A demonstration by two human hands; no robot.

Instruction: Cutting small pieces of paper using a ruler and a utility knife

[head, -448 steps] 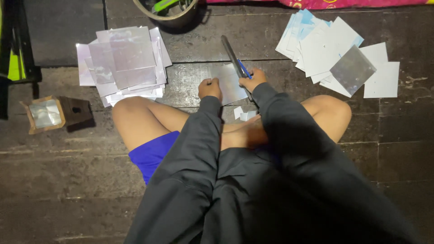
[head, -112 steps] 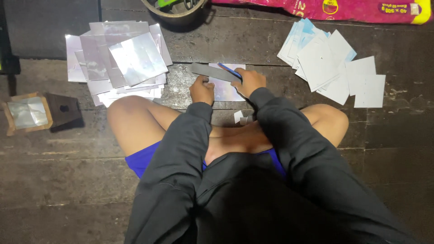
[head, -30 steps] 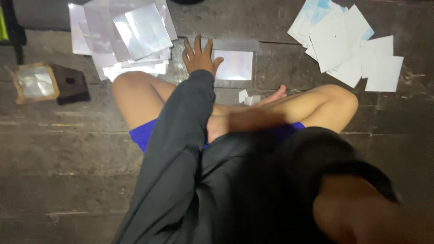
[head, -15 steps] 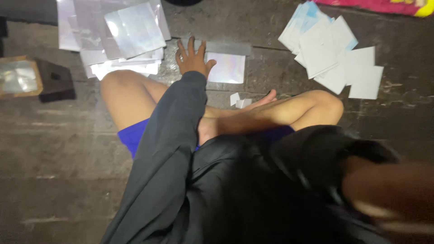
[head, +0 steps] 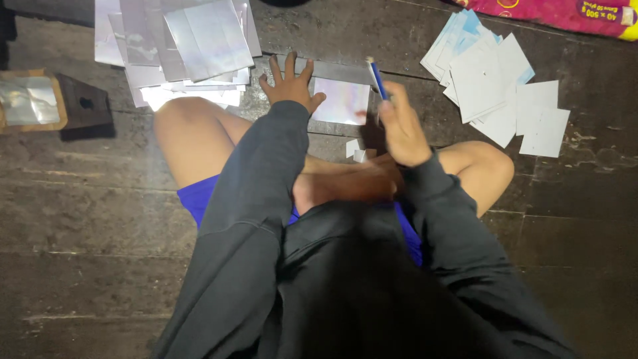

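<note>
I sit cross-legged on a dark floor. My left hand [head: 290, 85] lies flat with fingers spread on the left part of a shiny silver sheet [head: 344, 101], beside a grey metal ruler [head: 339, 68] along the sheet's far edge. My right hand [head: 401, 123] hovers over the sheet's right side, closed around a blue pen [head: 377, 77] that points away from me. Small white paper scraps [head: 355, 149] lie near my feet.
A stack of silver sheets [head: 193, 40] lies at the far left. White and blue squares [head: 495, 80] are spread at the far right. A dark wooden block [head: 85, 105] and a foil-lined tray [head: 28, 101] sit at the left. A pink package [head: 565, 12] lies at the top right.
My right arm swung from out of view at the lower right forward over the sheet, now holding a blue pen. My left hand stayed pressed on the sheet.
</note>
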